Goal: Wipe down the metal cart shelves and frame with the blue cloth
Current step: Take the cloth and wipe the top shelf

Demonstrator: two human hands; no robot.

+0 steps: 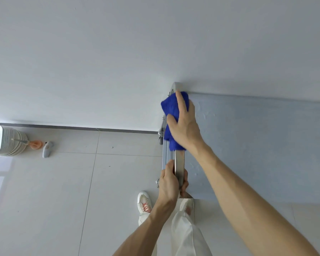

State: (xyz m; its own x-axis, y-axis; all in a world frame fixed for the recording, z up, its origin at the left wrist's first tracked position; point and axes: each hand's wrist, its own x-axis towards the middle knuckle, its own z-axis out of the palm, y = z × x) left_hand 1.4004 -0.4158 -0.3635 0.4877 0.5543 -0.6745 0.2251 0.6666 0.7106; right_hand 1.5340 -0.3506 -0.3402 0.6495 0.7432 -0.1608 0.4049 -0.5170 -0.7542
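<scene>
From up here I see the metal cart (pixel 266 145) standing against the white wall (pixel 118 52), its pale top shelf spreading to the right and its frame rail (pixel 179 169) running lengthwise away from me, near end by my legs, far end at the wall. My right hand (pixel 185 126) wraps the blue cloth (pixel 169 108) over that rail near its far corner, fingers and thumb curled round it. My left hand (pixel 171 182) grips the bare rail closer in, fingers curled tight about it. Left on the tiled floor (pixel 63 191) stand a white ribbed container (pixel 5 141) and an orange brush (pixel 35 144).
</scene>
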